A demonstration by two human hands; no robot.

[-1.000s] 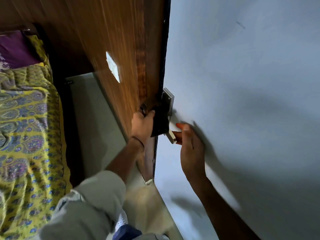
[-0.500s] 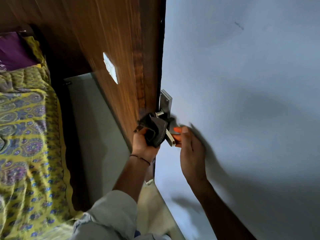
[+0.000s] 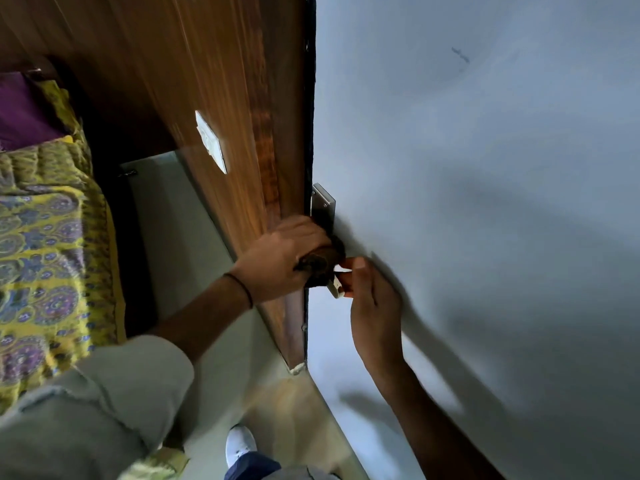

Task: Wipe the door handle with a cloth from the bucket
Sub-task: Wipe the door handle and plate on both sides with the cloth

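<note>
Hands first: we are closing our left hand around a dark, bunched cloth and pressing it over the neck of the pale metal lever door handle, just below its silver backplate, while we are pinching the lever's free end between the thumb and fingertips of our right hand. We are judging that the lever could dip under the cloth's pressure, or the wad could slide off the narrow bar, if that pinch loosens. We are also risking knuckles against the wooden door edge, which is sitting touching the back of our left hand. To the right, the plain grey-blue door face is offering free sweep; to the left, only a strip of pale floor is separating us from the yellow patterned bedspread, and our white shoe is standing below.
</note>
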